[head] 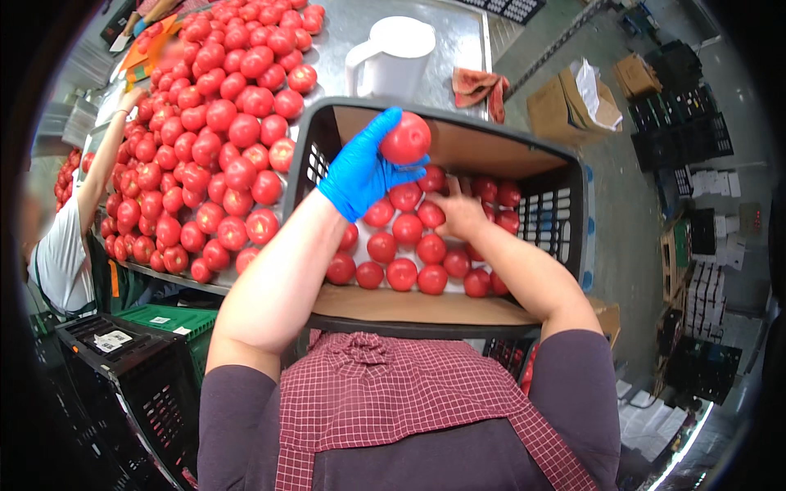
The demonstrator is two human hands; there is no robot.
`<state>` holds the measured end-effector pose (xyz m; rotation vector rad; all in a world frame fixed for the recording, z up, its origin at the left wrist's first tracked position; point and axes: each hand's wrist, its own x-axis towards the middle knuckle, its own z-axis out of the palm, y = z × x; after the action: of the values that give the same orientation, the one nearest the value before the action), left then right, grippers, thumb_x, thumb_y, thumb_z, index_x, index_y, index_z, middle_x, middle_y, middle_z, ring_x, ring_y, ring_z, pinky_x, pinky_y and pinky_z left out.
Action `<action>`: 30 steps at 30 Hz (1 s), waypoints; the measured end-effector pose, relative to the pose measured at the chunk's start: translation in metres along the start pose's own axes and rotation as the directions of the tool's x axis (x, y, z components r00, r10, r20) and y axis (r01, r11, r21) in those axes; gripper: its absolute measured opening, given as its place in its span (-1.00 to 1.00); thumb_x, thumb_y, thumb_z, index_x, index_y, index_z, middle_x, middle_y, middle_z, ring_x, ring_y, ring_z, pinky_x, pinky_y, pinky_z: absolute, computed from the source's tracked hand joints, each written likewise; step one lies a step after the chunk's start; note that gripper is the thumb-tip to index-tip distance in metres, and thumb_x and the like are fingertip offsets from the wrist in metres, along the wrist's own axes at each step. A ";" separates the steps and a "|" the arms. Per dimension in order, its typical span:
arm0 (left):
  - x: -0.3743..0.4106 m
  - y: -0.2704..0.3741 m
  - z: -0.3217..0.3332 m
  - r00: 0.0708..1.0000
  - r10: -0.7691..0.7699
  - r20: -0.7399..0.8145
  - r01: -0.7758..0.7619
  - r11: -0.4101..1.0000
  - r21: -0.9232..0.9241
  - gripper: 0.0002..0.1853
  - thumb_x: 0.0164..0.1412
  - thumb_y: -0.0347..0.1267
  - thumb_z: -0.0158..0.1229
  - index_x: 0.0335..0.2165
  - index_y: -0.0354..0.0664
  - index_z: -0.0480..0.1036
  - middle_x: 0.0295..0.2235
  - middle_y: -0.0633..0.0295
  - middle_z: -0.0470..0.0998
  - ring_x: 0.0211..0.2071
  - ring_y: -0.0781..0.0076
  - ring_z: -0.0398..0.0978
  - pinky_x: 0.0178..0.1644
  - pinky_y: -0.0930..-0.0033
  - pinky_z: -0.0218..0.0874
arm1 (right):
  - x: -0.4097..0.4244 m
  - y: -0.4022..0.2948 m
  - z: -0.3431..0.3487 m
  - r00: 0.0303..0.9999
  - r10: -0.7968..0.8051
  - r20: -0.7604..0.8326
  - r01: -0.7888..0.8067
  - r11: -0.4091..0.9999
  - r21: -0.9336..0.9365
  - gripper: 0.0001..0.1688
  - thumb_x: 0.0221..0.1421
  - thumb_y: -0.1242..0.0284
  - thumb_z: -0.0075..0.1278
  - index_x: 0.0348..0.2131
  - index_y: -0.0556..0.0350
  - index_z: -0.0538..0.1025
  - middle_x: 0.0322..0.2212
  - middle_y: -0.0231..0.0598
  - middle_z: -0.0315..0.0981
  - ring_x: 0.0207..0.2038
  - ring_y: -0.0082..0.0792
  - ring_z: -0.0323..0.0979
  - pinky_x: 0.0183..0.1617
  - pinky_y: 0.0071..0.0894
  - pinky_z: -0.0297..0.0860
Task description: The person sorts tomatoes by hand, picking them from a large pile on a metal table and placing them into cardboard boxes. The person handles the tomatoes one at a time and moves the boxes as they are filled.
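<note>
My left hand [363, 169], in a blue glove, holds a red tomato [406, 139] above the black plastic crate [552, 147]. Bare and slightly blurred, my right hand [460, 212] reaches down into the crate. Its thumb and forefinger lie around one side of a tomato [431, 214]; whether they grip it is unclear. Tomatoes lie in rough rows on the crate's pale bottom, some hidden under my right forearm. Brown cardboard [424, 305] lines the crate's long sides.
A large heap of tomatoes [209, 147] covers the metal table [331, 24] at left. Behind the crate stand a white pitcher [393, 58] and a stained cloth [479, 89]. A co-worker's arm [101, 159] reaches along the heap. Stacked crates [123, 362] stand lower left; a cardboard box [568, 107] is at right.
</note>
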<state>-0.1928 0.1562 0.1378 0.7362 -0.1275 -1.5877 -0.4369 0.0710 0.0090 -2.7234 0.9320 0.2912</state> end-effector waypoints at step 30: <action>0.001 -0.001 0.002 0.998 -0.049 0.036 0.049 0.999 0.004 -0.41 0.30 -0.04 0.17 0.10 -0.24 0.34 -0.01 0.00 0.51 -0.08 0.04 0.58 -0.22 0.07 0.61 | 0.012 -0.013 -0.041 0.945 0.089 0.315 -0.112 0.992 0.055 0.07 -0.49 -0.16 0.35 0.08 -0.20 0.52 0.18 0.03 0.20 0.20 -0.01 0.30 0.17 -0.01 0.35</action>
<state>-0.1949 0.1542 0.1387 0.7181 -0.1389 -1.6481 -0.4151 0.0617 0.0468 -2.4695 0.9681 0.6733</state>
